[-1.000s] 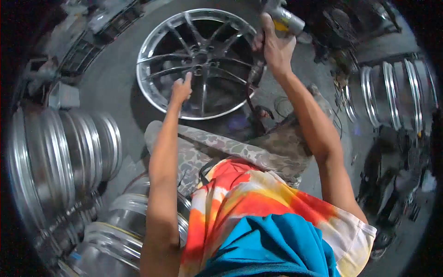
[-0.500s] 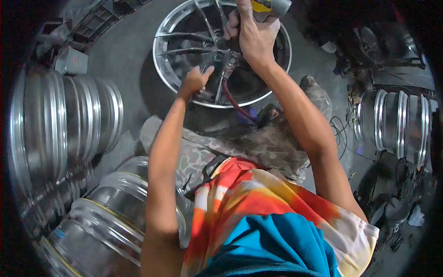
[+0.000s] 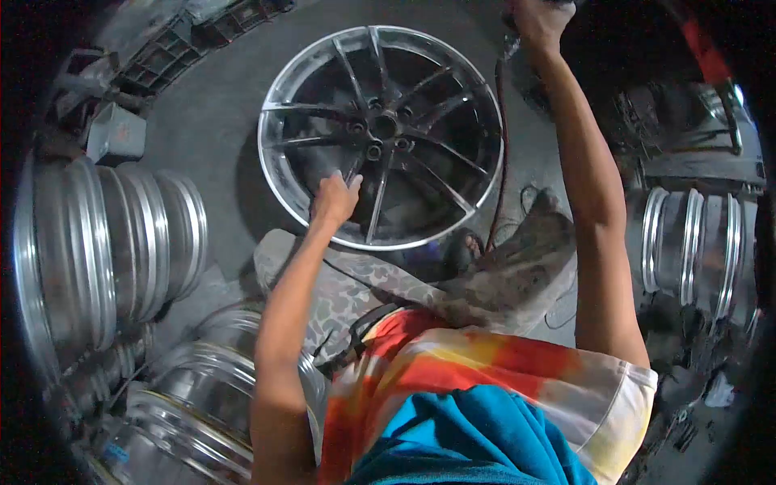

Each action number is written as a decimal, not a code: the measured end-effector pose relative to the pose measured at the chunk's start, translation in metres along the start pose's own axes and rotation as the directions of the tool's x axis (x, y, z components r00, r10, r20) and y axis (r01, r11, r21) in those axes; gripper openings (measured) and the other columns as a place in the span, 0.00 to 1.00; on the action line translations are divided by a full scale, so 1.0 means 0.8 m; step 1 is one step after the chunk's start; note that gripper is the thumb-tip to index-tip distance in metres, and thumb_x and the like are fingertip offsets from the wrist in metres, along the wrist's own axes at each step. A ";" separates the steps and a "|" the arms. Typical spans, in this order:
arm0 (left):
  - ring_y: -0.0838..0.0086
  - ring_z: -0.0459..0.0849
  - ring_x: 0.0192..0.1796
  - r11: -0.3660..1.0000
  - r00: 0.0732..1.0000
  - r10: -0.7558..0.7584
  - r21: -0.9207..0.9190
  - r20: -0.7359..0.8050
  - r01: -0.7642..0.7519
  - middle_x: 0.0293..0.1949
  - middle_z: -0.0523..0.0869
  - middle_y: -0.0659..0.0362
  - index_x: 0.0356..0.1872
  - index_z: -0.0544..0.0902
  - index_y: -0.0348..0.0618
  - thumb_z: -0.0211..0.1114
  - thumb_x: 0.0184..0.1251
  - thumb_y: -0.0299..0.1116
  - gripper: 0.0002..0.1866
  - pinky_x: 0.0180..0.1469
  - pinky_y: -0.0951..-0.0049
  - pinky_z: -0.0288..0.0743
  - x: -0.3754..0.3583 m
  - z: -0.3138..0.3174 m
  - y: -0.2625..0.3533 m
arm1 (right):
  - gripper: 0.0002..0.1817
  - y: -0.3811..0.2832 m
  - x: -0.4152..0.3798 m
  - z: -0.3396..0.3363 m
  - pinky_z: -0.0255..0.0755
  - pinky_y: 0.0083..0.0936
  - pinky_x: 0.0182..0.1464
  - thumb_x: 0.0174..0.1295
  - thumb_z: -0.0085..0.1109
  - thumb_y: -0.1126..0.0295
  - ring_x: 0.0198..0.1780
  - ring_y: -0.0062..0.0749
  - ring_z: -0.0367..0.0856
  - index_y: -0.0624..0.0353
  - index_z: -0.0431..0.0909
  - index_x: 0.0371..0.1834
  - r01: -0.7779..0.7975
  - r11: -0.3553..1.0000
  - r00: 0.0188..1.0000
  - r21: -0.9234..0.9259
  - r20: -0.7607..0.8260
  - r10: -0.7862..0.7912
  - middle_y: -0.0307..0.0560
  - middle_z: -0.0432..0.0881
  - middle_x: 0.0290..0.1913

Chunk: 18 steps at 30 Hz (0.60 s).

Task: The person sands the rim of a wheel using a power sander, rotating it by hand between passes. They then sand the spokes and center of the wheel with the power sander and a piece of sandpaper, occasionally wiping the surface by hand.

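"Head view: where is the spoked wheel (image 3: 384, 127) lying?"

"It is lying flat on the grey floor (image 3: 202, 121), just beyond the person's camouflage trousers (image 3: 477, 295)."

"What is the left hand (image 3: 335, 200) doing?"

"It is hovering over or touching the wheel's near left part; I cannot tell which. Its fingers are curling loosely, leaving a narrow gap between thumb and forefinger."

"And the right hand (image 3: 546, 16)?"

"That one is reaching to the top edge, well apart from the left. The edge is cutting off its fingers, so I cannot tell their state or hold. A dark red hose (image 3: 503, 153) is running down beside the wheel's right side."

"What is filling the room?"

"Metal rims (image 3: 101, 250) are standing in a row on the left, others (image 3: 202, 388) are lying at lower left, and another row (image 3: 691, 242) is standing at right. Dark crates (image 3: 166, 61) and a grey box (image 3: 115, 133) are sitting at upper left."
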State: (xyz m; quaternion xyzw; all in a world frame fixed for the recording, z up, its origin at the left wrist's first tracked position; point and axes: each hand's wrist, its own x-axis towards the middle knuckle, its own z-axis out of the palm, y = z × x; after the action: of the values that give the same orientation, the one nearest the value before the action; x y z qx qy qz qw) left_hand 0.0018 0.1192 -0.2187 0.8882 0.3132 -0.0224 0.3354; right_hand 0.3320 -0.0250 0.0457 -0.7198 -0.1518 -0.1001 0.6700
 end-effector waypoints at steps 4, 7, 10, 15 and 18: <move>0.34 0.86 0.51 0.996 0.995 -0.086 -0.005 0.053 0.087 0.45 0.87 0.29 0.50 0.83 0.26 0.65 0.74 0.51 0.29 0.54 0.43 0.81 -0.007 -0.016 0.018 | 0.11 0.038 0.093 0.092 0.75 0.28 0.45 0.62 0.74 0.73 0.38 0.30 0.80 0.60 0.84 0.46 0.570 0.757 0.811 0.320 -0.068 -0.582 0.37 0.82 0.35; 0.31 0.85 0.51 0.990 0.988 -0.131 -0.044 0.077 0.135 0.43 0.86 0.26 0.52 0.80 0.23 0.67 0.73 0.49 0.30 0.54 0.43 0.80 -0.008 -0.022 0.025 | 0.08 0.040 0.093 0.163 0.71 0.33 0.32 0.64 0.72 0.69 0.27 0.27 0.75 0.60 0.82 0.35 0.354 0.829 0.920 0.433 0.000 -0.392 0.37 0.79 0.28; 0.31 0.85 0.51 0.984 0.983 -0.150 -0.083 0.108 0.159 0.42 0.86 0.27 0.51 0.80 0.24 0.66 0.74 0.49 0.29 0.53 0.42 0.80 -0.005 -0.016 0.018 | 0.11 0.044 0.058 0.216 0.67 0.34 0.28 0.65 0.70 0.66 0.22 0.27 0.72 0.61 0.79 0.31 0.311 0.920 0.947 0.240 -0.001 -0.320 0.38 0.78 0.26; 0.36 0.86 0.53 0.978 0.966 -0.198 -0.035 0.164 0.206 0.47 0.88 0.32 0.54 0.82 0.33 0.64 0.73 0.45 0.23 0.55 0.43 0.81 -0.009 -0.034 0.033 | 0.11 0.090 0.016 0.303 0.70 0.31 0.31 0.68 0.68 0.67 0.27 0.26 0.76 0.64 0.78 0.39 0.196 0.843 0.970 0.500 0.028 -0.243 0.40 0.79 0.29; 0.34 0.86 0.52 0.978 0.960 -0.191 -0.043 0.203 0.204 0.46 0.87 0.31 0.52 0.80 0.29 0.64 0.75 0.49 0.26 0.54 0.42 0.80 -0.007 -0.029 0.025 | 0.19 0.102 -0.015 0.346 0.73 0.31 0.33 0.68 0.69 0.67 0.28 0.27 0.77 0.67 0.74 0.52 0.079 0.754 0.988 0.652 0.047 -0.144 0.41 0.81 0.33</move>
State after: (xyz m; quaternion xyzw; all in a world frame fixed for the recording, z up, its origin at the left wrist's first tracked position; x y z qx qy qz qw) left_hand 0.0051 0.1186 -0.1875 0.8348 0.3660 -0.1339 0.3889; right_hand 0.3331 0.2448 -0.0574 -0.4374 -0.2510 -0.0472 0.8622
